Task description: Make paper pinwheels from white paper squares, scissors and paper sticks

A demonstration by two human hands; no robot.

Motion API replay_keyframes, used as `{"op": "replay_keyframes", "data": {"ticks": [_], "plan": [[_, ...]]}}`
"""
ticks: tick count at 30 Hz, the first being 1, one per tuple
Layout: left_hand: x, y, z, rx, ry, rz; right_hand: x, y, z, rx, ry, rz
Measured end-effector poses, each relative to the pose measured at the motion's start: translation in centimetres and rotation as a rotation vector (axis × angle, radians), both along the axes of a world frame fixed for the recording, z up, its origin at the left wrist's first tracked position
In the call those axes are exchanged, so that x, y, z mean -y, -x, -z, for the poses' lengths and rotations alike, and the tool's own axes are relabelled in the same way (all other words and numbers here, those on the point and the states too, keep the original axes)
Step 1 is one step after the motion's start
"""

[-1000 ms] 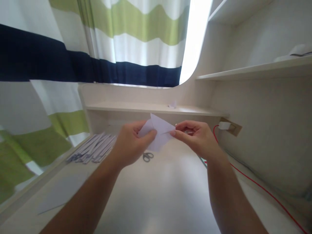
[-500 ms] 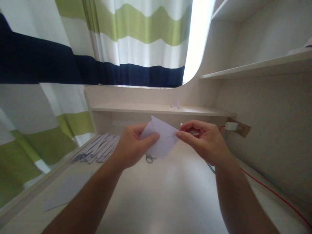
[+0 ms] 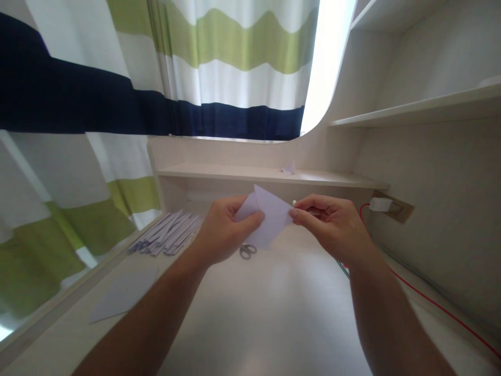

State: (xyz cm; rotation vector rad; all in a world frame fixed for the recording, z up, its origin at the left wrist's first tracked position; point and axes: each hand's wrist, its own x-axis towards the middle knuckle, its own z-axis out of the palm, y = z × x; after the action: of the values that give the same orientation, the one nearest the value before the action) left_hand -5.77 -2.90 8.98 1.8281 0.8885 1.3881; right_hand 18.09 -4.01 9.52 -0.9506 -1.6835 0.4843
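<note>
Both my hands hold a small folded sheet of white paper (image 3: 270,216) in the air above a pale desk (image 3: 274,313). My left hand (image 3: 225,232) pinches its left edge between thumb and fingers. My right hand (image 3: 332,227) pinches its right corner with thumb and forefinger, the other fingers curled. The paper has a pointed top and a diagonal crease. Under it, a pair of small scissors (image 3: 247,251) lies on the desk.
A fan of folded paper strips (image 3: 168,240) lies at the desk's left, a flat sheet (image 3: 123,293) nearer me. A low shelf (image 3: 270,175) carries a small paper scrap (image 3: 288,168). A red cable (image 3: 422,297) runs from a wall socket (image 3: 385,206). Striped curtain at left.
The view has shifted so everything sits further right. My hands stay on the paper, which has turned slightly, with my right fingers closer to its corner.
</note>
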Motion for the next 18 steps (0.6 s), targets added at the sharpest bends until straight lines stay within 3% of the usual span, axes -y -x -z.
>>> {"op": "replay_keyframes", "data": {"ticks": [12, 18], "plan": [[-1.3, 1.6, -0.2, -0.030, 0.104, 0.153, 1.1, 0.9, -0.6, 0.066, 0.037, -0.189], [-1.4, 2.1, -0.6, -0.099, 0.077, 0.190, 1.1, 1.2, -0.4, 0.072, 0.041, -0.190]]}}
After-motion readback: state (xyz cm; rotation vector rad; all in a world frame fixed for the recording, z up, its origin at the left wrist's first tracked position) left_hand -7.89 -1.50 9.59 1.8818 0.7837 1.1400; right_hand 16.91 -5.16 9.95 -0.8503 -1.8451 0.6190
